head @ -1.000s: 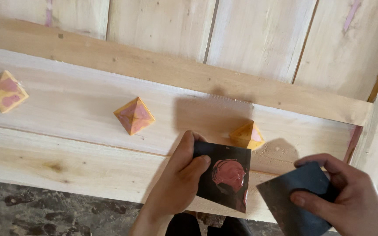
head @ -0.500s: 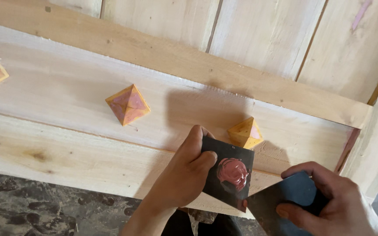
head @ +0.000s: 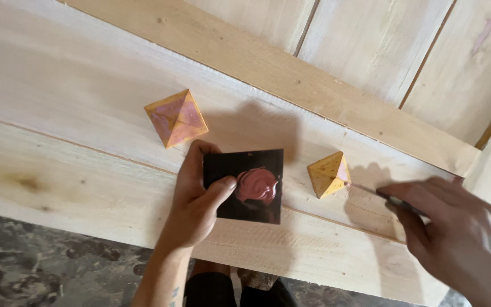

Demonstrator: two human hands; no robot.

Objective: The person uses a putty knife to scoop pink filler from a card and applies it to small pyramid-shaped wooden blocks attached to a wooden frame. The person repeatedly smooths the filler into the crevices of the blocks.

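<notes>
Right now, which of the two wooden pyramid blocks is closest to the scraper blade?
The smaller yellow pyramid, right of the black tile; the blade tip almost touches it. The pink-smeared pyramid sits far off, upper left.

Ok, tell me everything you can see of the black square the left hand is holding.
The black square is a thin, flat, glossy plate with straight edges. A blob of reddish-pink paste sits on its upper right part. The left hand grips its left edge, thumb on top, holding it roughly flat over the pale wooden board. It lies between two small yellow wooden pyramids, one pink-smeared, one plainer, touching neither.
</notes>
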